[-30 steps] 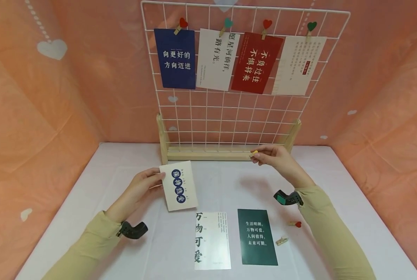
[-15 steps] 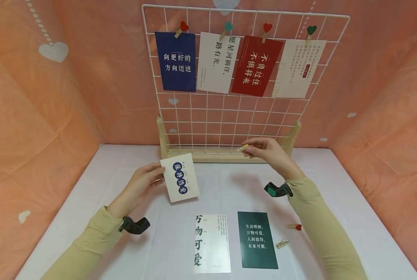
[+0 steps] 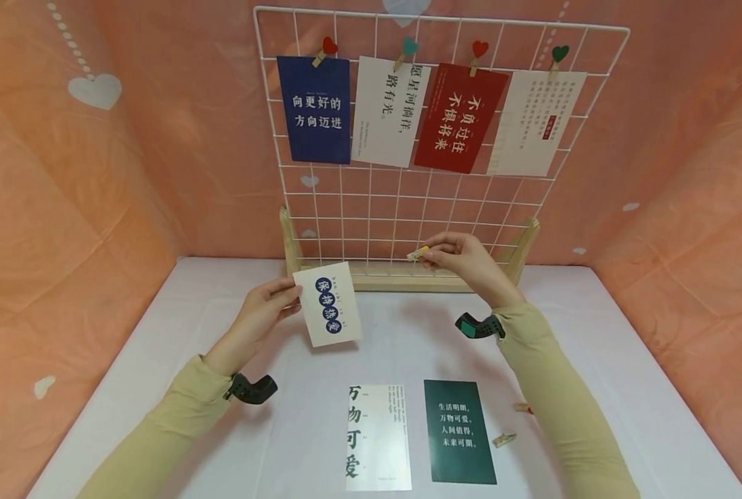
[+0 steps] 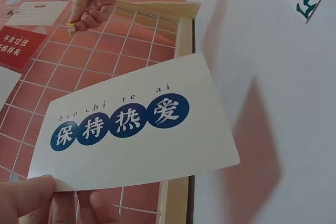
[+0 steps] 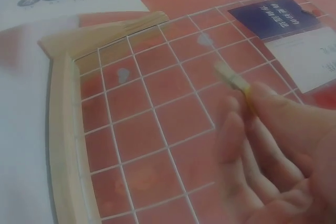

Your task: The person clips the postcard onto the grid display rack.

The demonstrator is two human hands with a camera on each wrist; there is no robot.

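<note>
My left hand (image 3: 255,308) pinches a cream card (image 3: 328,305) with blue circles by its left edge; in the left wrist view the thumb lies over one corner of the card (image 4: 136,129). The card is held above the table, in front of the rack's wooden base. Off to the right, my right hand (image 3: 464,262) pinches a small wooden clothespin (image 3: 417,254) with a yellow part, before the lower grid. The right wrist view shows this clothespin (image 5: 233,80) between thumb and forefinger, pointing away from the hand.
A white wire grid rack (image 3: 371,208) stands at the back. Heart clothespins hold a blue card (image 3: 314,142), two pale cards and a red card (image 3: 454,138) on it. A white card (image 3: 380,436), a green card (image 3: 459,464) and two clothespins (image 3: 504,440) lie on the table.
My right hand has moved left and up with the clothespin, toward the card. My left hand has raised the cream card and shifted it slightly right.
</note>
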